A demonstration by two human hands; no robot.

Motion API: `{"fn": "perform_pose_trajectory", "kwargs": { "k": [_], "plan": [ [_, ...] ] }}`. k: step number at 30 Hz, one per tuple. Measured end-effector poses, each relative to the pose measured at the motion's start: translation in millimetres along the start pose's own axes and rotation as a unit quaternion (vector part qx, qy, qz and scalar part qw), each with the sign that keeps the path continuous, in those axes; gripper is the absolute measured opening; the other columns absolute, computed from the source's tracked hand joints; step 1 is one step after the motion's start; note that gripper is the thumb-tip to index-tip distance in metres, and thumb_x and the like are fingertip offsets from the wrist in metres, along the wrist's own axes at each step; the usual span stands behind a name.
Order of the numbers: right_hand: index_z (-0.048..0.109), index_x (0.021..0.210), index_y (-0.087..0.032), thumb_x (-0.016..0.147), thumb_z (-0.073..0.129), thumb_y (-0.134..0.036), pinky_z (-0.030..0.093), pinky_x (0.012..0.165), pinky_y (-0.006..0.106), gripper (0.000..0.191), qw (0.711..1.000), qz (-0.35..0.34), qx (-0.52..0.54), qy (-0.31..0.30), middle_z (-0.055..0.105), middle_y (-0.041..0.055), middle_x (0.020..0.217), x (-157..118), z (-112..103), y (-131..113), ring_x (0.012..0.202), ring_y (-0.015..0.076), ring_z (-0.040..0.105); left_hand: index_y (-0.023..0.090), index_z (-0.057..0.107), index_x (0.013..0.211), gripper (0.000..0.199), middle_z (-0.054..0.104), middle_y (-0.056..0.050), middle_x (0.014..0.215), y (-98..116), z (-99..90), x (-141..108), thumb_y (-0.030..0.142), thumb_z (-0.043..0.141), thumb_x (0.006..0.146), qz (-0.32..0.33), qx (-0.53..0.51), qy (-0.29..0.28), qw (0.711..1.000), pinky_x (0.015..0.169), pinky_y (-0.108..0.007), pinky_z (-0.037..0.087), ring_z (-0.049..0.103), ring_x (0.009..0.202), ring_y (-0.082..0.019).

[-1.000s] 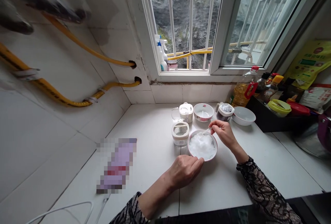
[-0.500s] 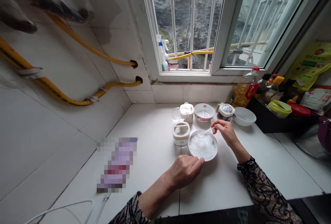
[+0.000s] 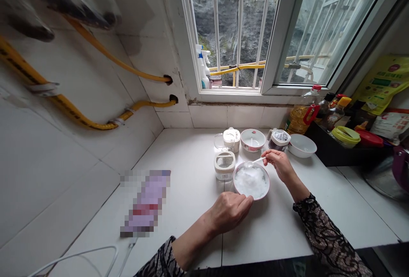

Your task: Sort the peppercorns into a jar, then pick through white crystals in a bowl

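A bowl (image 3: 267, 192) full of white grains, like salt or sugar, stands on the white counter. My left hand (image 3: 231, 212) is closed on its near rim. Between the fingers of my right hand (image 3: 277, 163) is the handle of a small white spoon (image 3: 255, 162); its scoop is over the far side of the white grains (image 3: 251, 182). Left of the bowl stands a clear seasoning jar (image 3: 224, 165) with a cream lid. Behind it is another jar (image 3: 232, 139), its clear lid flipped up. A flower-patterned bowl (image 3: 252, 145) with a light spoon inside sits farther back.
A dark-filled jar (image 3: 279, 139) and a white bowl (image 3: 302, 145) stand at the back right. Beyond them are an oil bottle (image 3: 300, 113) and a black box (image 3: 326, 149) of seasonings. A blurred purple object (image 3: 148, 202) lies left, near a white cable (image 3: 111, 249).
The spoon's scoop has come up out of the white grains and shows more clearly above them. My left hand stays on the bowl's rim. The view has shifted slightly.
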State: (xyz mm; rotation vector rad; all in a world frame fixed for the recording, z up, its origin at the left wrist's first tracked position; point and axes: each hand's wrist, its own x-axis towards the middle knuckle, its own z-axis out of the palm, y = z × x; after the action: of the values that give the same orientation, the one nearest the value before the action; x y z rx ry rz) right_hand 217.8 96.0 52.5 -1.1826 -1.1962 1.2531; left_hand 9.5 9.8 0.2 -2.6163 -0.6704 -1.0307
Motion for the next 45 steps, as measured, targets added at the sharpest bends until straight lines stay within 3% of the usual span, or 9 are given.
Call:
{"fn": "perform_pose_trajectory", "kwargs": {
  "k": [8,10,14,16,20,23,28,34,45],
  "plan": [
    [0.065,0.092,-0.020,0.087,0.056,-0.034,0.051,0.077,0.034,0.018,0.978,-0.190,-0.078,-0.030,0.072,0.0036,0.076,-19.4,38.4,-1.0,0.074,0.0190,0.067,0.017,0.051,0.076,0.027,0.048,0.004,0.055,-0.3,0.8,1.2,0.010,0.035,0.097,-0.001,0.007,0.014,1.000,0.041,-0.029,0.023,0.038,0.042,-0.010],
    [0.064,0.097,-0.021,0.093,0.051,-0.028,0.051,0.080,0.036,0.016,0.941,-0.289,-0.170,-0.052,0.073,0.0055,0.083,-24.2,46.9,1.1,0.080,0.0203,0.068,0.016,0.052,0.075,0.028,0.048,0.004,0.054,0.0,0.9,1.4,0.009,0.035,0.096,0.000,0.005,0.019,1.000,0.040,-0.029,0.024,0.038,0.042,-0.010],
    [0.065,0.098,-0.021,0.093,0.045,-0.012,0.045,0.092,0.044,0.023,0.801,-0.478,-0.344,-0.113,0.073,0.0045,0.080,-25.6,52.8,3.5,0.074,0.0191,0.064,0.017,0.050,0.071,0.029,0.046,0.003,0.053,-0.1,1.3,1.1,0.007,0.036,0.094,0.005,-0.001,0.027,1.000,0.041,-0.026,0.025,0.039,0.043,-0.010],
    [0.065,0.100,-0.021,0.092,0.045,-0.009,0.045,0.094,0.044,0.024,0.783,-0.505,-0.350,-0.100,0.073,0.0035,0.079,-24.7,49.8,0.8,0.072,0.0186,0.063,0.016,0.050,0.071,0.028,0.047,0.003,0.054,-0.3,1.2,0.8,0.007,0.036,0.094,0.003,0.001,0.018,1.000,0.042,-0.024,0.026,0.039,0.043,-0.009],
    [0.066,0.094,-0.022,0.091,0.051,-0.014,0.049,0.086,0.038,0.017,0.857,-0.431,-0.283,-0.017,0.073,0.0031,0.075,-24.3,32.1,-9.0,0.087,0.0223,0.067,0.017,0.050,0.074,0.026,0.047,0.004,0.056,-0.3,0.5,-0.3,0.008,0.037,0.095,0.000,0.005,-0.003,1.000,0.042,-0.024,0.026,0.040,0.044,-0.009],
    [0.066,0.083,-0.021,0.086,0.052,-0.017,0.050,0.071,0.032,0.015,0.901,-0.345,-0.264,0.016,0.069,0.0004,0.064,-22.6,13.6,-12.6,0.068,0.0192,0.065,0.017,0.050,0.075,0.026,0.047,0.004,0.056,-0.1,0.8,-1.3,0.009,0.036,0.096,-0.005,0.006,-0.008,1.000,0.042,-0.026,0.024,0.040,0.043,-0.010],
    [0.064,0.069,-0.021,0.077,0.050,-0.019,0.044,0.060,0.027,0.016,0.908,-0.281,-0.307,0.052,0.062,-0.0017,0.054,-17.6,-6.6,-11.8,0.052,0.0146,0.055,0.016,0.051,0.079,0.025,0.048,0.004,0.056,-0.6,2.0,-2.1,0.010,0.036,0.098,-0.006,-0.006,0.000,1.000,0.043,-0.027,0.023,0.040,0.044,-0.009],
    [0.062,0.062,-0.021,0.074,0.048,-0.021,0.042,0.060,0.027,0.019,0.901,-0.266,-0.343,0.027,0.065,0.0004,0.058,-18.1,1.2,-6.0,0.055,0.0147,0.054,0.017,0.053,0.079,0.025,0.048,0.004,0.055,-0.2,1.4,-1.4,0.008,0.037,0.096,-0.007,-0.012,0.010,1.000,0.043,-0.029,0.024,0.040,0.044,-0.010],
    [0.064,0.061,-0.019,0.063,0.052,-0.028,0.041,0.054,0.027,0.015,0.988,-0.089,-0.123,0.013,0.056,-0.0025,0.045,-8.0,-1.4,-4.0,0.047,0.0135,0.051,0.016,0.051,0.082,0.023,0.048,0.005,0.055,-0.6,1.9,-1.5,0.009,0.036,0.098,-0.004,-0.011,0.013,1.000,0.043,-0.026,0.023,0.041,0.043,-0.008]
  ]
}}
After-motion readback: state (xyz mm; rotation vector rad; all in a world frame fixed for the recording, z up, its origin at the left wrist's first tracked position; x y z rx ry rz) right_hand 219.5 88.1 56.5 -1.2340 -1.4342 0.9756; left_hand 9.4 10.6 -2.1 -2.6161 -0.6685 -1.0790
